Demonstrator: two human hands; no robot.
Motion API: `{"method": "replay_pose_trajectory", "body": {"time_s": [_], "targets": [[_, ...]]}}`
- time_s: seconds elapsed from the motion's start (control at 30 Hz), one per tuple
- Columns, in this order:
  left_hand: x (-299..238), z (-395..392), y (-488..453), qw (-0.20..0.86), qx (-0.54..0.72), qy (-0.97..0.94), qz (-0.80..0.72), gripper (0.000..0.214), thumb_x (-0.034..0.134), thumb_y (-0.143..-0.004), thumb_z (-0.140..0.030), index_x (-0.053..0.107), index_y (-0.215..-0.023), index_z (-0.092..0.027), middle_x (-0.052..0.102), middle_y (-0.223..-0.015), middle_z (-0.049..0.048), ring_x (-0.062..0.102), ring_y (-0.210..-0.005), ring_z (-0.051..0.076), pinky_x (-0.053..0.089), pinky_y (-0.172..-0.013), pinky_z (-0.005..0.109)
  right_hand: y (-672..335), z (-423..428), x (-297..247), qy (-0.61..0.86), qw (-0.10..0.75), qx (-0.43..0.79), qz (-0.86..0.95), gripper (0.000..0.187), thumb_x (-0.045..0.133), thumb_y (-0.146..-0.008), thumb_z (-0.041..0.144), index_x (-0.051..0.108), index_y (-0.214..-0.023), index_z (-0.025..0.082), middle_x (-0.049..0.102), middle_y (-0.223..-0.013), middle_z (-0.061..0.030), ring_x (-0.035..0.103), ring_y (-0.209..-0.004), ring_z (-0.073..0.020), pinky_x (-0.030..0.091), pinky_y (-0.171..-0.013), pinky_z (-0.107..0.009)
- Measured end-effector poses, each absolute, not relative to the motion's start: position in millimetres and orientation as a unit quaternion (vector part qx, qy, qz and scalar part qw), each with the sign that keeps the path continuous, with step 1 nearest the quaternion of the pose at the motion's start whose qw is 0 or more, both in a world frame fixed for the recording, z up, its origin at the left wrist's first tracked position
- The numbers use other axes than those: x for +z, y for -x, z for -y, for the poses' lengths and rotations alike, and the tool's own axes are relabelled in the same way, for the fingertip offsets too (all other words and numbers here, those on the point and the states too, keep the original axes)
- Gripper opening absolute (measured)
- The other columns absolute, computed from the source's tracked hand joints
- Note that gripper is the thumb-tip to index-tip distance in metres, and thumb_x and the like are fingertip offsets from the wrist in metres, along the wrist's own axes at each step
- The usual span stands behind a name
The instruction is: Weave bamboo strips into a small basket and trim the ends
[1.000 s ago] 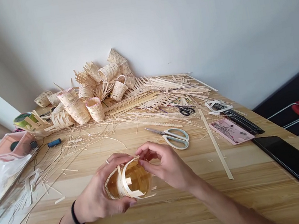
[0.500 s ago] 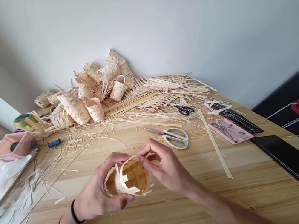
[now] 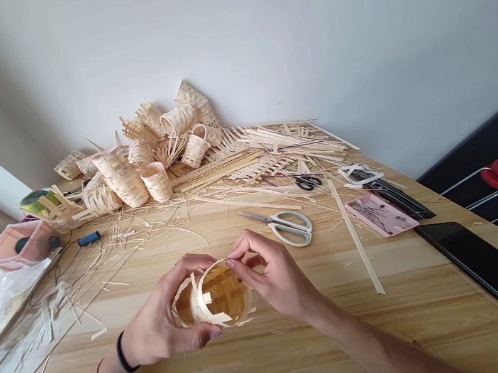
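A small woven basket point(image 3: 228, 288) of pale wood strips lies tilted above the table, its mouth turned to the right and toward me. My left hand point(image 3: 167, 311) is wrapped round its side, thumb below and fingers over the top. At the upper rim, my right hand point(image 3: 267, 269) pinches a pale wood strip point(image 3: 205, 280) that curves along the basket's mouth. Short strip ends stick out at the lower rim. The fingertips of the right hand partly cover the strip's end. Scissors with white-and-blue handles point(image 3: 292, 228) lie just beyond the right hand.
Finished and part-woven baskets point(image 3: 120, 176) are heaped at the back left beside piled strips point(image 3: 289, 141). Black scissors point(image 3: 308, 181), a pink tray point(image 3: 382, 215) of pins and a black phone-like slab point(image 3: 493, 273) lie right. A pink bin point(image 3: 20, 245) and scraps lie left.
My right fingers have closed in slightly on the rim strip. The basket and left hand stay almost in place; the view has shifted a little.
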State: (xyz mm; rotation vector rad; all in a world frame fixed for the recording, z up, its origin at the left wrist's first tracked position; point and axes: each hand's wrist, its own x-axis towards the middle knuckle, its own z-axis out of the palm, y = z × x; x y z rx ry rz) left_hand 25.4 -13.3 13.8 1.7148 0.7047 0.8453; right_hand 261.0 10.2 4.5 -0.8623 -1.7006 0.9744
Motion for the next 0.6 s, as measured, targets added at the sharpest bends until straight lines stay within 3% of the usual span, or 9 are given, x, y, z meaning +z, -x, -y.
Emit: {"method": "replay_pose_trajectory", "body": {"time_s": [0.47,0.6], "targets": [[7.9,16.5,-23.2,0.561,0.355,-0.688,-0.293,0.078,0.086,-0.080,-0.024,0.047,-0.146,-0.035,0.057,-0.138,0.0086,0.063,-0.121,0.026,0.051,-0.101,0.037,-265.7,-14.6,6.2,0.333,0.480,0.358,0.729,0.011,0.067,-0.094,0.012,0.074,-0.091,0.019,0.076,-0.090,-0.0045,0.073,-0.081,-0.0162,0.061,-0.069,-0.024],[12.5,14.4,-24.9,0.545,0.351,-0.703,-0.292,0.070,0.086,-0.079,-0.026,0.053,-0.141,-0.030,0.055,-0.135,0.0101,0.058,-0.126,0.030,0.050,-0.101,0.039,-265.8,-14.6,7.0,0.334,0.476,0.359,0.730,0.013,0.067,-0.095,0.013,0.078,-0.092,0.020,0.079,-0.092,-0.0057,0.075,-0.083,-0.0171,0.061,-0.069,-0.025]]}}
